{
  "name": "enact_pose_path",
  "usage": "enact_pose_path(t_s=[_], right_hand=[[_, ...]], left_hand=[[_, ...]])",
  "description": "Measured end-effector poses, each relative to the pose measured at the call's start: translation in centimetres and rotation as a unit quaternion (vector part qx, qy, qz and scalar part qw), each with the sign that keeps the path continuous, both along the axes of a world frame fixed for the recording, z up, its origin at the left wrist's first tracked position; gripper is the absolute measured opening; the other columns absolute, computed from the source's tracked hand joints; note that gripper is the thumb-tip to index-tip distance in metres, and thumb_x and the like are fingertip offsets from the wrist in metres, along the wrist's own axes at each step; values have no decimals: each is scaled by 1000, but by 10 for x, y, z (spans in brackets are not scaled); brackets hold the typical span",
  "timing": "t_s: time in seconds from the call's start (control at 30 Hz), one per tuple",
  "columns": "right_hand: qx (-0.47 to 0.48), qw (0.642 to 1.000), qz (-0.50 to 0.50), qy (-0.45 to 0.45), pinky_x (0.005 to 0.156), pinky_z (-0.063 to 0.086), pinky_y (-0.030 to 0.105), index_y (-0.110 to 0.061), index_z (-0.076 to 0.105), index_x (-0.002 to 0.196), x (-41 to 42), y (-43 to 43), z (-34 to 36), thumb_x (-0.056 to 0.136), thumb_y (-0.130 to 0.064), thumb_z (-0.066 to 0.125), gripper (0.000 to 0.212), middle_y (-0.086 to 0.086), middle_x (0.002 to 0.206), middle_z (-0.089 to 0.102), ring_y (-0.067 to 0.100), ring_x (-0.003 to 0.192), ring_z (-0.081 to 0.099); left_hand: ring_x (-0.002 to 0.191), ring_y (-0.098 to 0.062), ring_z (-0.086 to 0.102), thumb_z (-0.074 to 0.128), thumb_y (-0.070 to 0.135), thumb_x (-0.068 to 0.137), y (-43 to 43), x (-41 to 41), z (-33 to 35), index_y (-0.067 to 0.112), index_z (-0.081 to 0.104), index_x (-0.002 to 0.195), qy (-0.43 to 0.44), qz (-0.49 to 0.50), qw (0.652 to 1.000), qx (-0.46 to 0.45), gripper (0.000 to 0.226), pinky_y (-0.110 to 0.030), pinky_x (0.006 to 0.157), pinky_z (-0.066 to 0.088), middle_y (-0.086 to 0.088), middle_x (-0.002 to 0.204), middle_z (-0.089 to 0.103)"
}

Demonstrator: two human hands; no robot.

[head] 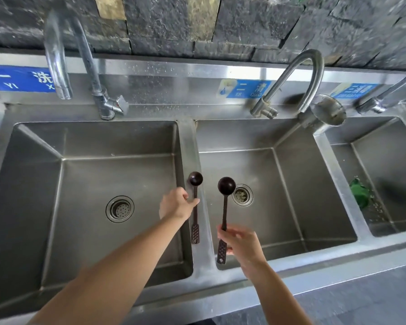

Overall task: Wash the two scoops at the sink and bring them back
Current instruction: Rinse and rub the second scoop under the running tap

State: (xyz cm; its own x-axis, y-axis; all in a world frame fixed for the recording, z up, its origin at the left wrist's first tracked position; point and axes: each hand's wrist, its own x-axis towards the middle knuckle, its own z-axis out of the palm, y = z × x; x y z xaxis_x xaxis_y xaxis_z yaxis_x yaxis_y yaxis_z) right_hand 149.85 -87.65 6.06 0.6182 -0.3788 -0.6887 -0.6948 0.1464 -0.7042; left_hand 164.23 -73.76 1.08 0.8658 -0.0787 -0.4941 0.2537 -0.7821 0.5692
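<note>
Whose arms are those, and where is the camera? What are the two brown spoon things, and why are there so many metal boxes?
There is just one picture. It comes from a camera worn on a person's head, looking down, so the arms are that person's own. There is no robot here.

The left hand holds the left scoop by its thin handle, above the strip between two basins. The right hand holds the right scoop near the end of its handle, above the middle basin. Both scoops are dark brown with round bowls.

The metal boxes are one steel sink with three basins side by side. Curved taps stand behind them, and no water can be seen running. Something green lies in the right basin; I cannot tell what it is.
</note>
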Motion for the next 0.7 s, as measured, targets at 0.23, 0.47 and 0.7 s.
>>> enact_pose_path(t_s=[0.23,0.47,0.7], right_hand=[[3,998,48,31,48,41,24,-16,79,88,7,-17,-5,81,-10,79,9,7,80,79,13,58,58],[-2,993,104,62,51,53,23,-11,77,97,40,-5,-23,78,-9,81,20,2,78,80,12,57,65],[-31,984,167,59,55,57,24,-9,76,101,81,18,-44,72,-13,87,31,4,79,79,12,56,70]], left_hand=[[88,-23,72,79,32,79,-10,4,-13,18,76,93,41,30,997,-51,20,-31,83,57,-3,96,77],[77,-27,74,79,10,80,19,5,-9,12,72,91,154,131,966,-160,14,-37,62,64,-13,94,73],[69,-24,74,76,4,81,82,2,-5,7,73,81,205,198,935,-213,5,-42,69,63,-12,74,74]])
